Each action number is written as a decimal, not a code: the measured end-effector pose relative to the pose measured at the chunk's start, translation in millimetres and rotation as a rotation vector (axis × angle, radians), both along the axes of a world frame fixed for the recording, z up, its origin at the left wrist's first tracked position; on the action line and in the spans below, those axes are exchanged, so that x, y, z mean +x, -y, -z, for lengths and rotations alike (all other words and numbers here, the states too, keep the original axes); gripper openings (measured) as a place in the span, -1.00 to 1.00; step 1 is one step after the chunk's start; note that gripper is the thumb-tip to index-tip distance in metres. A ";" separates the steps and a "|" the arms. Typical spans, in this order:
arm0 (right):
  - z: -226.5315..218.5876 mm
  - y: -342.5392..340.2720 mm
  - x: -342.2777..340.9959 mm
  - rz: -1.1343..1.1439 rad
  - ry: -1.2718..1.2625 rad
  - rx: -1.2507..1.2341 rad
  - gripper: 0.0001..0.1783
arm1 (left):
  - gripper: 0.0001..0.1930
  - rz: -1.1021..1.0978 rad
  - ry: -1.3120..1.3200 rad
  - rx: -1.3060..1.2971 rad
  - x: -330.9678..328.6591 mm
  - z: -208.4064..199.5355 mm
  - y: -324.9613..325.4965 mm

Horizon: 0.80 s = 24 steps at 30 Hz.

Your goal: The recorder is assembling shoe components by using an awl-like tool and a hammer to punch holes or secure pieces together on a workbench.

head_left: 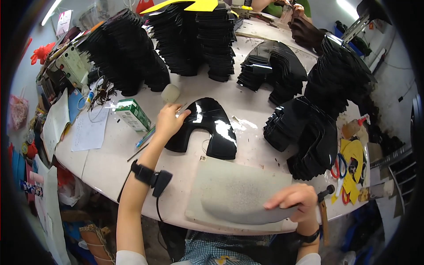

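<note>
My left hand (170, 121) reaches to the upper left edge of a glossy black horseshoe-shaped piece (201, 117), resembling a shoe upper, on the table. Its fingers pinch a slim silvery tool (181, 109) whose kind I cannot make out. Low on the right, the fingers of my right hand (298, 201) close on the end of a grey curved piece (243, 214). That piece is blurred over a pale cutting mat (223, 174). A hammer (327, 193) with a black head lies beside my right hand.
Tall stacks of black pieces (176, 44) stand at the back, with more stacks (304, 128) to the right. On the left are a green box (132, 115) and paper (90, 132). Scissors (339, 167) lie at the right edge. Another person's hand (307, 31) is far right.
</note>
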State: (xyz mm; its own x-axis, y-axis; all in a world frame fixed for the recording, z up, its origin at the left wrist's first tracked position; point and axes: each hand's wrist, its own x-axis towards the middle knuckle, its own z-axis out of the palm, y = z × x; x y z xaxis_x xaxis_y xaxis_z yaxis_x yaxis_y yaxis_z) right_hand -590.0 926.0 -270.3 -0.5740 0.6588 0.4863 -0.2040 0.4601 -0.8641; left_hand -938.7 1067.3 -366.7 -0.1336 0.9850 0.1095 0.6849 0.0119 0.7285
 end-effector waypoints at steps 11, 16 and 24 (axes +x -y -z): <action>17.2 58.6 70.2 0.125 -0.182 -0.390 -0.74 | -0.70 -0.105 -0.531 0.271 19.1 16.8 0.6; 15.6 60.4 72.4 -0.054 -0.188 -0.378 -0.80 | -0.70 -0.163 -0.530 0.242 25.4 14.1 3.2; 7.0 64.6 65.9 -0.045 -0.095 -0.378 -0.88 | -0.80 -0.015 -0.502 0.149 21.0 8.3 6.0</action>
State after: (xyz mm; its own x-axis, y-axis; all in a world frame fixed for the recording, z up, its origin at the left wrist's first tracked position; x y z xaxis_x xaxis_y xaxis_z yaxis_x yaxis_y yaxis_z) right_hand -524.2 861.4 -277.4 -0.5706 0.7768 0.2663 -0.3042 0.1013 -0.9472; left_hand -917.8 1061.3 -375.1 -0.0430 0.9521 0.3027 0.9509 -0.0540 0.3048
